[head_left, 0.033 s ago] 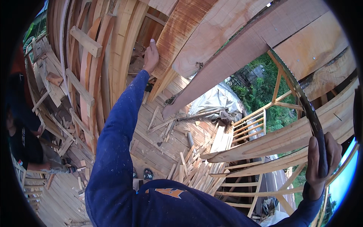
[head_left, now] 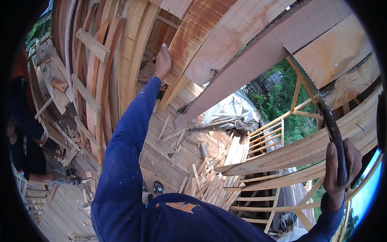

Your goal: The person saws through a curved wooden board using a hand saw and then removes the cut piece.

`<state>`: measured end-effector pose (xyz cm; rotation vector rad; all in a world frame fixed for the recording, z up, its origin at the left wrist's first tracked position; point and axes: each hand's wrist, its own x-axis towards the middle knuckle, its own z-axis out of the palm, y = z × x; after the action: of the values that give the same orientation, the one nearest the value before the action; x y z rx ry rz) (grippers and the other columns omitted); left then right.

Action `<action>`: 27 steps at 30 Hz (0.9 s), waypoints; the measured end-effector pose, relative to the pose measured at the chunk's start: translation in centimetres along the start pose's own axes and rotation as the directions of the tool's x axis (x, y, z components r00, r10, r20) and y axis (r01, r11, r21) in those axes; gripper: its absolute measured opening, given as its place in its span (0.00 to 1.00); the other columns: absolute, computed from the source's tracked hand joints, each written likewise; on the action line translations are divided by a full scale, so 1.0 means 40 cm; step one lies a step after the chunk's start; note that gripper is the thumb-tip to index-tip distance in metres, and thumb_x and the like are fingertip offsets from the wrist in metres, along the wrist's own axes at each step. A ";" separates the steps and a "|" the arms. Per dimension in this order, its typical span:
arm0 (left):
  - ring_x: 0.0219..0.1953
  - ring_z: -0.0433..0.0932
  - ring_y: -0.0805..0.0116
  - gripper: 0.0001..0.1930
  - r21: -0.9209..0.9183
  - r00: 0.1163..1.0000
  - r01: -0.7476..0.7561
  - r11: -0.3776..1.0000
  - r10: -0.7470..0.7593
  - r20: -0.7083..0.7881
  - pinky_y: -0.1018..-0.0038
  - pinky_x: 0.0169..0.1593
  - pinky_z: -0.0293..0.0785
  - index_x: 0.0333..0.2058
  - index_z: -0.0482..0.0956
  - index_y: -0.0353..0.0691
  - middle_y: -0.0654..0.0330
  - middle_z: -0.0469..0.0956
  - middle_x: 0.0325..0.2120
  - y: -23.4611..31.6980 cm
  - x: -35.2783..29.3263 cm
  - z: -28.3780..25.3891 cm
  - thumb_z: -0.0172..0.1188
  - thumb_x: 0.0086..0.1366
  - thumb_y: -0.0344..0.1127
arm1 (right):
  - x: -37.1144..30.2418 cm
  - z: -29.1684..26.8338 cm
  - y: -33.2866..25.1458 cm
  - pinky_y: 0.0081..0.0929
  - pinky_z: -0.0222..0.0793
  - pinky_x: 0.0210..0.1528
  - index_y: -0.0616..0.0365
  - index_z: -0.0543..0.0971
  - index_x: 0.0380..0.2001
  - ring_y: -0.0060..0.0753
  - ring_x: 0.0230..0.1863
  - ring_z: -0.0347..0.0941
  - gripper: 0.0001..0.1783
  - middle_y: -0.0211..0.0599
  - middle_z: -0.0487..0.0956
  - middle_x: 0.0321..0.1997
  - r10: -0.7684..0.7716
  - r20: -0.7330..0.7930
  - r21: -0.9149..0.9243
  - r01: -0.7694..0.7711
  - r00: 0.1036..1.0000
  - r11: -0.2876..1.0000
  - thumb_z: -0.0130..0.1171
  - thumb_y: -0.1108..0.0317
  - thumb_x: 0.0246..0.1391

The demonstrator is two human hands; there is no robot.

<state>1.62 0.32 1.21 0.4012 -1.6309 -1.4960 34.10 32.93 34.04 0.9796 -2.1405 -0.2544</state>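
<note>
I count two hands on my feed and one saw [head_left: 331, 126]. The right hand [head_left: 333, 181] is closed around the saw's dark handle, thumb on one side and fingers on the other. The saw reaches up and left from that hand: a long, narrow, dark blade, bowed in this view, with a row of small teeth catching light along its right edge. Its tip lies at the lower edge of one long pinkish-brown plank [head_left: 250, 70]; I can't tell how far the teeth have bitten in.

The left hand [head_left: 163, 64] rests at the edge of one brown plank [head_left: 196, 38] with a rough, streaked face. Its thumb points up; its fingers are partly hidden, so I can't tell whether they spread or grip.

Left of the left hand I count three short wooden crosspieces [head_left: 93, 45] over the tall curved ribs [head_left: 139, 52]. Below and right of it lies one silvery tarp [head_left: 242, 105]. Left of the right hand, two pale curved boards [head_left: 282, 154] taper to points, with a pile of wood offcuts [head_left: 205, 177] farther left, too jumbled for me to count.
</note>
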 end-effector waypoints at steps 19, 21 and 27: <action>0.42 0.69 0.35 0.39 -0.056 0.993 -0.013 0.998 0.019 0.117 0.55 0.47 0.61 0.31 0.72 0.19 0.30 0.72 0.33 -0.010 -0.019 -0.030 0.24 0.67 0.56 | 0.062 0.109 0.041 0.23 0.53 0.22 0.63 0.76 0.27 0.27 0.15 0.59 0.13 0.31 0.67 0.14 -0.189 -0.233 -0.085 0.174 0.954 0.981 0.62 0.63 0.49; 0.42 0.69 0.34 0.39 -0.037 0.997 -0.017 0.999 0.020 0.075 0.55 0.47 0.61 0.32 0.72 0.19 0.30 0.72 0.33 -0.003 -0.017 -0.053 0.24 0.67 0.56 | 0.008 -0.031 -0.006 0.23 0.55 0.22 0.67 0.77 0.27 0.27 0.14 0.60 0.12 0.37 0.69 0.15 0.081 0.168 -0.100 -0.064 0.982 0.993 0.56 0.65 0.52; 0.41 0.70 0.35 0.38 -0.029 0.998 0.016 0.999 -0.014 0.064 0.55 0.46 0.62 0.31 0.72 0.20 0.30 0.72 0.31 0.060 -0.011 0.012 0.24 0.67 0.55 | 0.041 0.077 0.029 0.20 0.55 0.24 0.65 0.76 0.28 0.24 0.15 0.59 0.13 0.33 0.70 0.17 0.048 -0.069 0.005 -0.048 0.996 0.999 0.60 0.64 0.50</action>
<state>2.26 1.48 3.32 0.3529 -1.6567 -1.5571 30.57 32.19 33.34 0.9250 -2.0993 -0.1906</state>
